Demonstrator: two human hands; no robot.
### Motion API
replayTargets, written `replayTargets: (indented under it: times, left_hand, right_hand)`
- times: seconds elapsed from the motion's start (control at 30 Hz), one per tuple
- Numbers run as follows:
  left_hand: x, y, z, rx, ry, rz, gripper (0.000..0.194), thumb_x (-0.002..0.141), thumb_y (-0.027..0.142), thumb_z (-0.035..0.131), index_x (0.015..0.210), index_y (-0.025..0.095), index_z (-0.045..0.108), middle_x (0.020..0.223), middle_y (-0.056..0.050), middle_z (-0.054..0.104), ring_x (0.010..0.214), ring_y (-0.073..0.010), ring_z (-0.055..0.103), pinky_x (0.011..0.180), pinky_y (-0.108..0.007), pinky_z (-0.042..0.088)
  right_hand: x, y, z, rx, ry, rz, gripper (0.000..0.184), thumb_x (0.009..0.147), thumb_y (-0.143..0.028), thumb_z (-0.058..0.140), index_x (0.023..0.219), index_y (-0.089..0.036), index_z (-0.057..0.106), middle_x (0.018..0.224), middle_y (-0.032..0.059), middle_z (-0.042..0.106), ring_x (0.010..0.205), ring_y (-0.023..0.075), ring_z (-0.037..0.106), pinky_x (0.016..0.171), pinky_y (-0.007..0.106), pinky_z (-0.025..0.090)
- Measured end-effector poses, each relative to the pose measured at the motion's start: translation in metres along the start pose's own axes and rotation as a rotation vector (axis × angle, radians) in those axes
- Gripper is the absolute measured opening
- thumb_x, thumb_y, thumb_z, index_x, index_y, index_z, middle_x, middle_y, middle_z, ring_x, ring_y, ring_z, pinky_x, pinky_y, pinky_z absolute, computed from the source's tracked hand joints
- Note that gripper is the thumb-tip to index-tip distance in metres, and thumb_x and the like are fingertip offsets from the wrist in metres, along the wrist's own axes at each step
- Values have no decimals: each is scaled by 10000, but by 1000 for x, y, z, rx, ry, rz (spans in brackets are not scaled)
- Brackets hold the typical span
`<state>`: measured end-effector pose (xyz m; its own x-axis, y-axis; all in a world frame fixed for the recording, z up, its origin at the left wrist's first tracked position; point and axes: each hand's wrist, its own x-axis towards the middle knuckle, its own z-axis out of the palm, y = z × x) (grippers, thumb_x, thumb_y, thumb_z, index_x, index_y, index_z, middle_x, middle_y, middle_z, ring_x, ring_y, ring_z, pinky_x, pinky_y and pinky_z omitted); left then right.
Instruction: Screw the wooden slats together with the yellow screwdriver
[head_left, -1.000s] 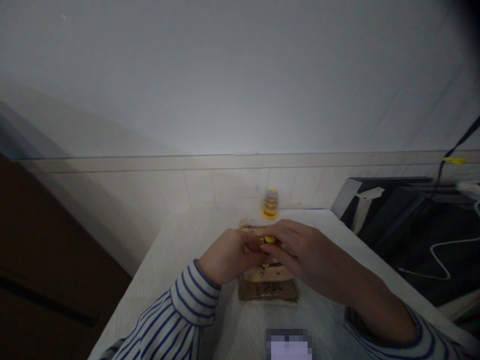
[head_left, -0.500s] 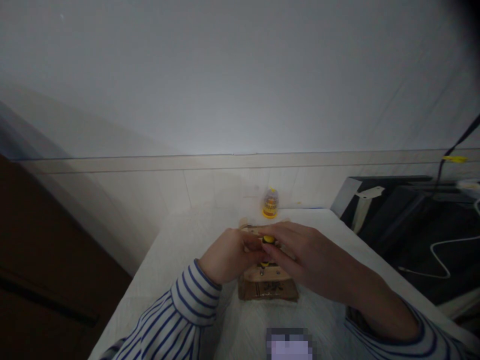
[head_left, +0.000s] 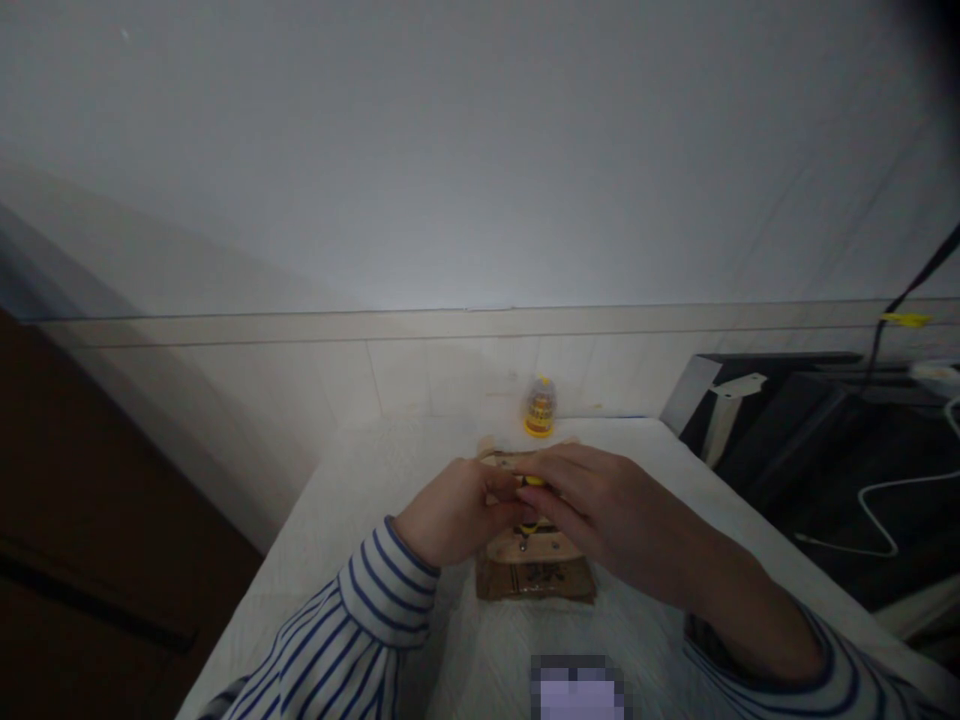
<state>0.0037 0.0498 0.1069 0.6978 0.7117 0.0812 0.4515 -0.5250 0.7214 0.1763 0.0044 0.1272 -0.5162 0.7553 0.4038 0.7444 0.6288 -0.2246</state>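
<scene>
Fingers of my right hand [head_left: 611, 505] close round the top of a small yellow-and-black screwdriver [head_left: 534, 481], which stands roughly upright. My left hand [head_left: 454, 512] has its fingertips pinched on the same tool, a little lower. Beneath both hands lies a pale wooden piece [head_left: 534, 549] with small metal screws showing along its near edge. The screwdriver's tip is hidden behind my fingers. A brown printed packet or board [head_left: 536, 582] lies under the wooden piece and sticks out on the near side.
Behind the hands, a clear and yellow dome-shaped case [head_left: 539, 410] stands by the wall. A pixelated phone-like object [head_left: 577, 695] is at the table's near edge. White cloth covers the table [head_left: 375, 450]. Dark panels [head_left: 810, 440] and a white cable [head_left: 874, 500] are at the right.
My right fingers have shifted slightly left over the screwdriver's top, so less of its yellow end shows. The left hand has barely moved. The wooden piece stays in place.
</scene>
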Motion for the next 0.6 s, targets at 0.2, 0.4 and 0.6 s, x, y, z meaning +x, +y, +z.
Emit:
replayTargets:
  times: [0.2, 0.4, 0.6]
  left_hand:
    - [0, 0, -1, 2, -23, 17, 195, 832, 252, 533, 899, 161, 692, 832, -9, 700, 808, -165, 611, 719, -225, 447]
    - [0, -2, -1, -13, -33, 41, 195, 840, 236, 518, 914, 166, 684, 875, -11, 702, 845, -168, 611, 753, -238, 451]
    - [0, -3, 0, -1, -33, 43, 209, 847, 266, 518, 903, 152, 684, 856, -16, 699, 829, -170, 617, 735, -228, 448]
  right_hand:
    - [0, -1, 1, -33, -21, 5, 179, 889, -226, 455, 932, -156, 614, 916, 93, 644, 872, 210, 600, 741, 371, 499]
    - [1, -3, 1, -83, 10, -18, 173, 879, -221, 464, 950, -163, 611, 906, 93, 644, 862, 216, 601, 732, 384, 507]
    - [1, -3, 1, -93, -11, -5, 157, 881, -225, 469, 923, -152, 601, 894, 91, 634, 848, 214, 594, 739, 388, 503]
